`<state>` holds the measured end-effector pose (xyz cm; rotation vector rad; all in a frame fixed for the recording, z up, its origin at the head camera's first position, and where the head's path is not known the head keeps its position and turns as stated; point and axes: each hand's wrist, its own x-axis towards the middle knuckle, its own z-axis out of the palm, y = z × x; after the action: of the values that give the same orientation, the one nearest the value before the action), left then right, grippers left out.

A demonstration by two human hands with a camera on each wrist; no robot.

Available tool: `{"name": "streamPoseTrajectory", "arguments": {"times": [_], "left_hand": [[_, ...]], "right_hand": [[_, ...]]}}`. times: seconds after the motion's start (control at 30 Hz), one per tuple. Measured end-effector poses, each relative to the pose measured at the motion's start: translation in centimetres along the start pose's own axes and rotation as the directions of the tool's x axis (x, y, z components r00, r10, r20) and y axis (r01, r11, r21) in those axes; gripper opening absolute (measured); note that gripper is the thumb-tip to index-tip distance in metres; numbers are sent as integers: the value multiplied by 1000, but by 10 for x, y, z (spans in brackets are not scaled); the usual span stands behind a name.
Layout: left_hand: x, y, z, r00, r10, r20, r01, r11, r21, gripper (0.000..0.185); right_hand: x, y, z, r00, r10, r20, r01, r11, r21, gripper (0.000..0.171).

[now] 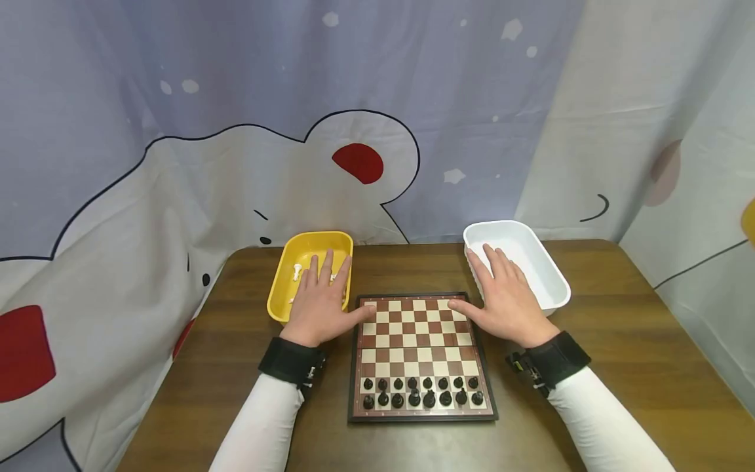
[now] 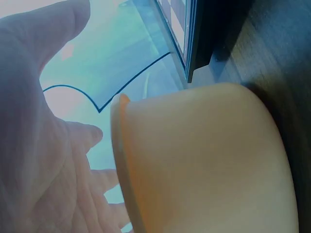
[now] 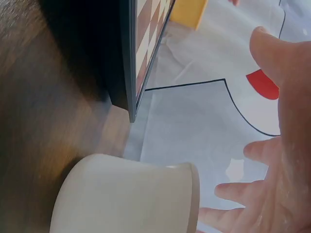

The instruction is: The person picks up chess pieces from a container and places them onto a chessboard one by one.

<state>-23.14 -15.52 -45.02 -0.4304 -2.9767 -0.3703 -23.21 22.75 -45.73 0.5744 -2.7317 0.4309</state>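
My left hand [image 1: 322, 306] is spread palm down over the near right part of a yellow tray [image 1: 274, 296], its thumb reaching over the chessboard's far left corner. Small white chess pieces [image 1: 297, 271] lie inside that tray, some hidden by the fingers. The right hand [image 1: 506, 303] spreads its fingers over the left side of a white tray [image 1: 554, 278], thumb over the board's far right corner. Between the hands lies the brown and cream chessboard [image 1: 417, 341]. Black chess pieces [image 1: 414, 397] stand in two rows along its near edge. Both wrist views show the palms above the tray rims, holding nothing.
Under everything is a brown wooden table [image 1: 619, 341]. Behind its far edge hangs a patterned curtain [image 1: 472, 98] with cartoon outlines. Black bands [image 1: 291, 360] with small devices circle both wrists.
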Motion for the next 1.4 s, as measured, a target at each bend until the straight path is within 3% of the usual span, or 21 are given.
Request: {"name": "streamPoseTrajectory", "arguments": {"times": [0.3,0.53,0.67,0.83,1.0,1.4], "left_hand": [[5,-1,1,1000,0,11,0,1000,-6,113],[6,-4,-2,1000,0,4,0,1000,-14,111],[7,-7,-3,999,-37,-5,37,999,-26,102],[7,-15,-4,994,-108,-3,108,994,-28,86],[6,-26,-3,991,-136,9,136,991,-3,77],[1,-34,0,979,-174,106,177,984,-17,80]], "right_hand": [[3,-8,5,999,-31,32,30,999,30,102],[4,-19,10,995,-77,57,74,996,51,85],[2,-23,14,993,-88,83,85,996,31,77],[-1,-27,17,992,-60,114,62,998,-18,71],[-3,-29,16,990,-23,142,28,999,-35,66],[-10,-30,22,962,141,235,-131,990,-58,73]]}}
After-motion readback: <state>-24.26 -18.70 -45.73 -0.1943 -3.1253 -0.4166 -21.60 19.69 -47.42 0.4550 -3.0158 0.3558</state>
